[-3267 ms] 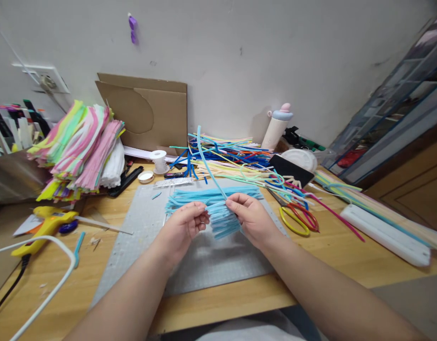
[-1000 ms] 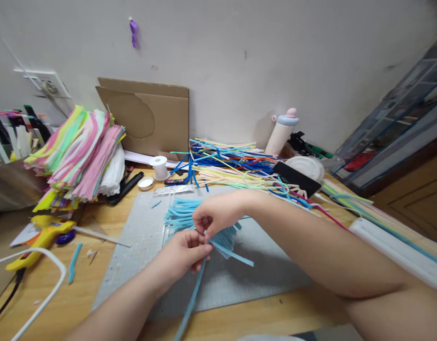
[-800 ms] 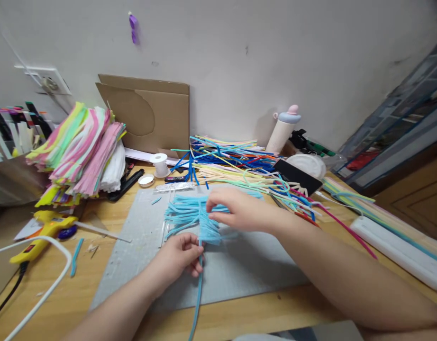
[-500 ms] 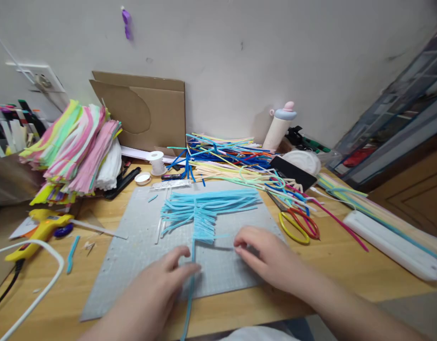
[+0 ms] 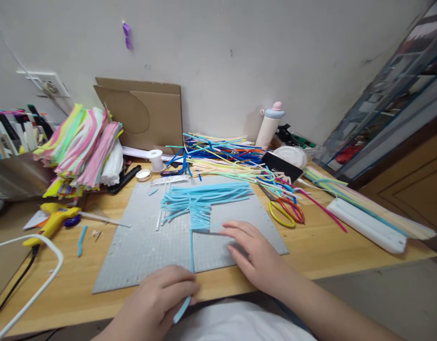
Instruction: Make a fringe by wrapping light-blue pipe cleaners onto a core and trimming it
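Near the table's front edge, my left hand is closed on a long light-blue pipe cleaner, whose loose tip pokes out below the fingers. The strand runs up to a small wrapped piece of blue pipe cleaners, which hangs from the middle of a wide row of light-blue pipe cleaners. All of this lies on a grey cutting mat. My right hand holds nothing; its fingers are apart over the mat, just right of the wrapped piece.
Scissors with yellow and red handles lie right of the mat. A yellow glue gun sits at left, its white cord looping forward. Behind are piled pipe cleaners, a spool, cardboard and a bottle. A white power strip lies far right.
My left hand has come down toward the table edge and closed on the long pipe cleaner. My right hand's pinched fingers have spread apart. The view has shifted slightly.
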Demonstrator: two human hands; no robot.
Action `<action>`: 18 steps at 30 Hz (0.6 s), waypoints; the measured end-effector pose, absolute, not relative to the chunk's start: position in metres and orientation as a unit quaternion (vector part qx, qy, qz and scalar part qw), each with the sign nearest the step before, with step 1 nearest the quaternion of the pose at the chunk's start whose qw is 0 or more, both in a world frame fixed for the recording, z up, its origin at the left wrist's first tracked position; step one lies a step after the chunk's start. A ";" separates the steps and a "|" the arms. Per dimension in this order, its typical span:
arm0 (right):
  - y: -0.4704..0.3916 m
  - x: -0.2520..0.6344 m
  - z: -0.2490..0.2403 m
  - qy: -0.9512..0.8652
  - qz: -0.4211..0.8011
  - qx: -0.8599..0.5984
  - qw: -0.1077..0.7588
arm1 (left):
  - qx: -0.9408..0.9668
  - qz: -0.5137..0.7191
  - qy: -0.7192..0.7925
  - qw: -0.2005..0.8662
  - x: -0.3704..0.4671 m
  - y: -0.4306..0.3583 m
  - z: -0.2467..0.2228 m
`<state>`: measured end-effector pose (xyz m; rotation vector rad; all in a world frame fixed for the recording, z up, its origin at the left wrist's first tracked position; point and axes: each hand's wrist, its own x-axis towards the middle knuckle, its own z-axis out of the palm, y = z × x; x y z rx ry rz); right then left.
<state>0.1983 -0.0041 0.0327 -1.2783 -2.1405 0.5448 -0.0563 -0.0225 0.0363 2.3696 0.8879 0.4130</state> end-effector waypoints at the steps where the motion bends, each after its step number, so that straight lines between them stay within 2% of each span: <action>1: -0.001 0.194 0.035 -0.825 0.174 -0.465 0.271 | 0.887 0.175 0.322 0.282 -0.048 -0.023 0.038; 6: 0.013 0.182 0.028 -0.881 0.147 -0.425 0.145 | 0.872 0.233 0.274 0.333 0.005 -0.024 0.051; 10: 0.009 0.193 0.014 -0.889 0.189 -0.403 0.108 | 0.860 0.250 0.250 0.369 0.019 -0.014 0.050; 14: 0.001 0.204 0.015 -0.887 0.224 -0.387 0.116 | 0.830 0.283 0.394 0.274 0.003 0.009 0.035; 18: 0.010 0.207 0.022 -0.898 0.251 -0.346 0.102 | 0.823 0.259 0.480 0.159 -0.014 0.026 0.015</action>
